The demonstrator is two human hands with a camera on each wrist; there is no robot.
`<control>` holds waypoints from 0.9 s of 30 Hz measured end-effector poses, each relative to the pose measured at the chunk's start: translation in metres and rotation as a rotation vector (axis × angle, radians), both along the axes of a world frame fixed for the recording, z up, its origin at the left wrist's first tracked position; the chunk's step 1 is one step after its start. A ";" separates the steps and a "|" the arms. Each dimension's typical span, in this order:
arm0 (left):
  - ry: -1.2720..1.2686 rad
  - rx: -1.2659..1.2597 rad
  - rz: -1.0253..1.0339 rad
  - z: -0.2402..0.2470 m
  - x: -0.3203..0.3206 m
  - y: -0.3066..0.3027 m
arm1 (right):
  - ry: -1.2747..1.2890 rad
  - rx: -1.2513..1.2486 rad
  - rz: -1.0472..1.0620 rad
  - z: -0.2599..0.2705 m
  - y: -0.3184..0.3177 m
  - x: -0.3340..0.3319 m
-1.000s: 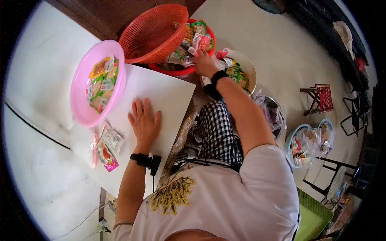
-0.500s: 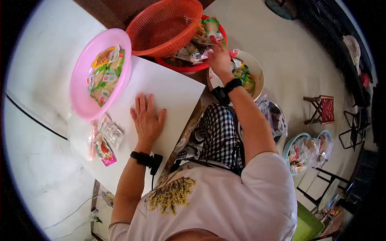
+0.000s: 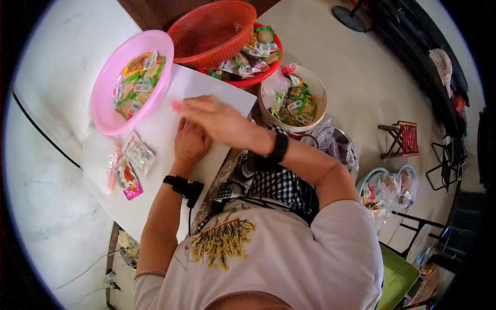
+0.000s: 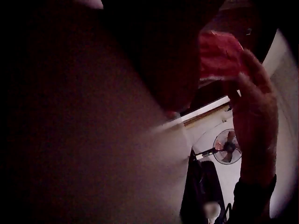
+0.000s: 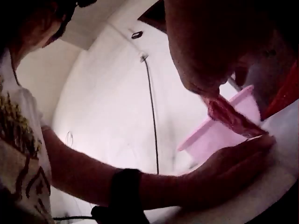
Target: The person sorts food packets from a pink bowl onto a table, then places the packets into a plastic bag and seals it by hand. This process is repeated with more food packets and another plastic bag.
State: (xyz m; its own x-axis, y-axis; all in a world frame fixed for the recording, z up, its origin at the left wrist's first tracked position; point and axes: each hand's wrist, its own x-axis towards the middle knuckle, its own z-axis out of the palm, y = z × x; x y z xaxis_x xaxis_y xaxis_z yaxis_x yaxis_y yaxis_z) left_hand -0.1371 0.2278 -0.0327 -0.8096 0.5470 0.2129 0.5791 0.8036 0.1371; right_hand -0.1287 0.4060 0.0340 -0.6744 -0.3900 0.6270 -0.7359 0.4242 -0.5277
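My right hand (image 3: 219, 121) is blurred over the white table (image 3: 160, 194), pinching a red packet (image 3: 177, 106) by its end. The packet looks like a soft red pouch (image 4: 221, 55) in the left wrist view. My left hand (image 3: 190, 143) rests on the tabletop below it, fingers partly covered by the right hand. In the right wrist view, the pouch's lower end comes down close to the left fingertips. Left of the hands lie a silvery packet (image 3: 138, 153) and a pink-ended packet (image 3: 127, 178).
A pink basin (image 3: 98, 106) with several green and yellow packets stands at the table's far left. Beyond the table, a red colander (image 3: 206, 33) leans over a red basin (image 3: 258, 78) of packets. A cream bucket (image 3: 321, 98) holds more, near a folding stool (image 3: 403, 139).
My right hand has drawn back from the red basin to over the table, bringing the red packet. The left hand stays on the tabletop.
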 end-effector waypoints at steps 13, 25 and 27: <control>-0.136 0.091 -0.150 0.012 -0.001 0.008 | -0.277 0.099 -0.533 -0.060 0.173 -0.074; -0.286 0.009 -0.082 0.024 -0.004 0.013 | -0.473 0.546 -0.855 -0.263 0.308 -0.169; -0.284 0.017 -0.087 0.022 -0.005 0.012 | -0.385 0.462 -0.931 -0.277 0.298 -0.166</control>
State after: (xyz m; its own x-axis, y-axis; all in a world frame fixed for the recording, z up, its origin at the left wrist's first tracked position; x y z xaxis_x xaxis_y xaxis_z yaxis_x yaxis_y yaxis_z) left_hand -0.1419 0.2397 -0.0111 -0.7885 0.6150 -0.0055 0.5820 0.7490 0.3167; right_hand -0.2947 0.7040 -0.2430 -0.9443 0.2280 0.2375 0.1516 0.9415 -0.3009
